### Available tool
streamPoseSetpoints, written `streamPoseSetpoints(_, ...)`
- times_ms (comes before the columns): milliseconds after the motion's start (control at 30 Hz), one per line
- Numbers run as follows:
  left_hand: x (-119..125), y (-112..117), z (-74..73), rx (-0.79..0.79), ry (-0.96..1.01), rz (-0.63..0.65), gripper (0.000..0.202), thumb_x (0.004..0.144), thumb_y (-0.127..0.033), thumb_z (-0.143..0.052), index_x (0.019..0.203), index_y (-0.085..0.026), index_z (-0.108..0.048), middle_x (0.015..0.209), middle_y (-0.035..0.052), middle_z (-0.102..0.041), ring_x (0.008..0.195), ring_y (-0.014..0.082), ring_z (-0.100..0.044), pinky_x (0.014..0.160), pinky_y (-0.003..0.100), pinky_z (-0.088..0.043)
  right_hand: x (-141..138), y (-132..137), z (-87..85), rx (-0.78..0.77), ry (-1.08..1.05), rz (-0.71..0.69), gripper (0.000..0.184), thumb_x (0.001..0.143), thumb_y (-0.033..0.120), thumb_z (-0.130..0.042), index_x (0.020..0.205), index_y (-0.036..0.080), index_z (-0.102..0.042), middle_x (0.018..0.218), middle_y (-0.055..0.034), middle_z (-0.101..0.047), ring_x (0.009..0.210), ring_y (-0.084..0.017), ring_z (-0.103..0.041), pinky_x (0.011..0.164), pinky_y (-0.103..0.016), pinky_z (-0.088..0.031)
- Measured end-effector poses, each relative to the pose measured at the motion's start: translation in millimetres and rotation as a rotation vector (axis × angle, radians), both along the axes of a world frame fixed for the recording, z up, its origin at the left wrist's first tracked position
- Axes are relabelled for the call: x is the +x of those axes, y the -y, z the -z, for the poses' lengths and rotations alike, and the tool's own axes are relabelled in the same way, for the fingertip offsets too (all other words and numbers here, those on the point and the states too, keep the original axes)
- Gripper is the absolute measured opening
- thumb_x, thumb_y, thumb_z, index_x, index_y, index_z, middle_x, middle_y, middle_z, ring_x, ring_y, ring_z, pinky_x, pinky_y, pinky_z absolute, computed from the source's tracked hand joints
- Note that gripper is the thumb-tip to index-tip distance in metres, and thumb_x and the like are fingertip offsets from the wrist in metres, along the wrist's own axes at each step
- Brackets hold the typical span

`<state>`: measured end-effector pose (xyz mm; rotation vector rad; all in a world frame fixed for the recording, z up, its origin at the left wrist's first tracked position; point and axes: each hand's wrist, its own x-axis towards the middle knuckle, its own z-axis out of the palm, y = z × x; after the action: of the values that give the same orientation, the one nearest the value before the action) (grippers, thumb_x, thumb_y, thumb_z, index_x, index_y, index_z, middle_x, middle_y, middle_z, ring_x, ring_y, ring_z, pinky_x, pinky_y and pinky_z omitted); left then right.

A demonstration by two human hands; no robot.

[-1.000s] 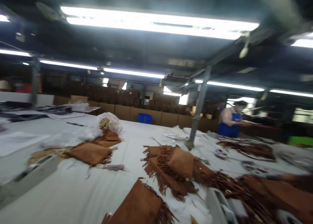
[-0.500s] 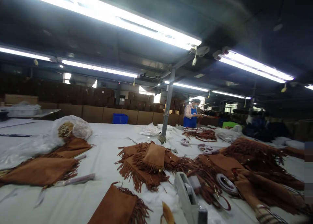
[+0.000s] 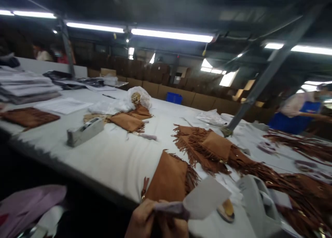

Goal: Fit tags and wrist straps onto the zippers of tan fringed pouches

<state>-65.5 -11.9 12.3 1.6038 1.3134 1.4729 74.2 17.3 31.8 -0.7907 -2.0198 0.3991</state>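
My left hand (image 3: 141,219) is at the bottom centre, its fingers closed around one end of a slim greyish-purple wrapped piece (image 3: 169,207). Close beside it, my right hand (image 3: 177,228) is curled under the same piece; its fingertips are partly hidden. A pale flat sheet (image 3: 207,198) sticks out to the right from the wrapped piece; whether the two are joined I cannot tell. Just beyond my hands, a brown fringed suede bag (image 3: 166,177) lies flat on the white table (image 3: 114,162).
To the right stands a grey tape dispenser (image 3: 256,203), and another tape dispenser (image 3: 85,132) is at left. More fringed bags (image 3: 215,144) lie in the middle. A metal post (image 3: 261,89) rises from the table. A co-worker in a blue apron (image 3: 295,117) stands at far right.
The view has turned left and downward, so the table's things appear farther right. My two hands with the wrapped piece now show at the bottom; the hands at the right edge are out of view.
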Motion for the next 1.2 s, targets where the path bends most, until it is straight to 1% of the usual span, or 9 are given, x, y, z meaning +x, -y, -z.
streamPoseSetpoints(167,-16,31,3.1,-0.443,0.529,-0.215,0.038,0.079,-0.054,-0.059,0.092,-0.018,-0.063,0.086,0.0058,-0.066,0.073,0.018,-0.064,0.068,0.03,-0.052,9,2,27.9,0.245,0.07,0.028,0.024,0.093,0.029,-0.05,0.107,0.026,-0.07,0.092,-0.0036,-0.075,0.082,-0.019,-0.07,0.074,-0.028,-0.057)
streamPoseSetpoints(267,-24,53,7.4,-0.785,0.937,0.064,0.056,0.073,-0.071,-0.054,0.082,-0.016,-0.06,0.072,0.005,-0.064,0.063,0.018,-0.064,0.06,0.03,-0.051,4,12,32.6,0.366,0.115,-0.086,0.029,0.093,0.02,-0.046,0.113,0.025,-0.066,0.093,-0.0049,-0.074,0.085,-0.02,-0.069,0.074,-0.032,-0.057)
streamPoseSetpoints(333,-25,66,12.2,-0.858,1.053,0.254,0.059,0.068,-0.074,-0.056,0.083,-0.016,-0.058,0.07,0.0058,-0.065,0.062,0.0192,-0.065,0.058,0.029,-0.05,-5,19,33.2,0.374,0.141,-0.122,0.03,0.09,0.015,-0.048,0.113,0.023,-0.065,0.093,-0.0066,-0.074,0.084,-0.021,-0.069,0.072,-0.035,-0.057)
streamPoseSetpoints(500,-25,73,29.9,-0.824,0.862,0.207,0.052,0.058,-0.059,-0.076,0.081,-0.017,-0.053,0.064,0.0043,-0.065,0.047,0.0118,-0.056,0.048,0.022,-0.04,-17,26,37.5,0.321,0.106,-0.197,0.039,0.087,0.009,-0.048,0.122,0.022,-0.059,0.099,-0.0091,-0.073,0.092,-0.022,-0.068,0.074,-0.035,-0.059)
streamPoseSetpoints(667,-48,71,39.8,-0.73,0.286,-0.007,0.032,0.076,-0.05,-0.058,0.072,-0.018,-0.054,0.062,-0.0006,-0.06,0.051,0.0123,-0.053,0.05,0.023,-0.035,-3,17,38.0,0.033,0.118,-0.027,0.04,0.087,0.006,-0.041,0.121,0.02,-0.057,0.108,-0.0098,-0.069,0.099,-0.021,-0.067,0.083,-0.033,-0.058)
streamPoseSetpoints(767,-59,73,41.3,-0.649,0.037,-0.039,0.029,0.084,-0.041,-0.05,0.07,-0.018,-0.058,0.064,-0.0016,-0.058,0.062,0.014,-0.056,0.058,0.024,-0.037,-3,5,30.2,0.008,0.16,-0.019,0.036,0.087,0.008,-0.043,0.114,0.021,-0.062,0.11,-0.0099,-0.067,0.1,-0.021,-0.065,0.085,-0.034,-0.057)
streamPoseSetpoints(867,-59,74,42.2,-0.652,0.068,0.023,0.03,0.085,-0.041,-0.047,0.073,-0.016,-0.06,0.066,-0.0009,-0.059,0.062,0.0147,-0.057,0.058,0.024,-0.039,-14,-8,20.8,0.027,0.261,-0.103,0.034,0.087,0.009,-0.045,0.11,0.025,-0.065,0.114,-0.0096,-0.064,0.103,-0.023,-0.061,0.085,-0.038,-0.054)
streamPoseSetpoints(1033,-45,72,43.4,-0.699,0.254,-0.023,0.031,0.082,-0.042,-0.05,0.077,-0.013,-0.063,0.066,0.0016,-0.062,0.056,0.0153,-0.059,0.055,0.025,-0.041,-31,-17,15.3,-0.123,0.403,-0.162,0.018,0.083,0.017,-0.058,0.086,0.027,-0.072,0.106,-0.0073,-0.061,0.094,-0.023,-0.059,0.079,-0.037,-0.052)
streamPoseSetpoints(1200,-36,66,45.5,-0.704,0.397,-0.062,0.028,0.079,-0.037,-0.054,0.075,-0.012,-0.064,0.062,0.0029,-0.063,0.052,0.0147,-0.058,0.051,0.025,-0.04,-28,-19,13.7,-0.215,0.431,-0.215,0.019,0.085,0.02,-0.056,0.088,0.029,-0.072,0.11,-0.007,-0.056,0.099,-0.023,-0.056,0.084,-0.038,-0.048)
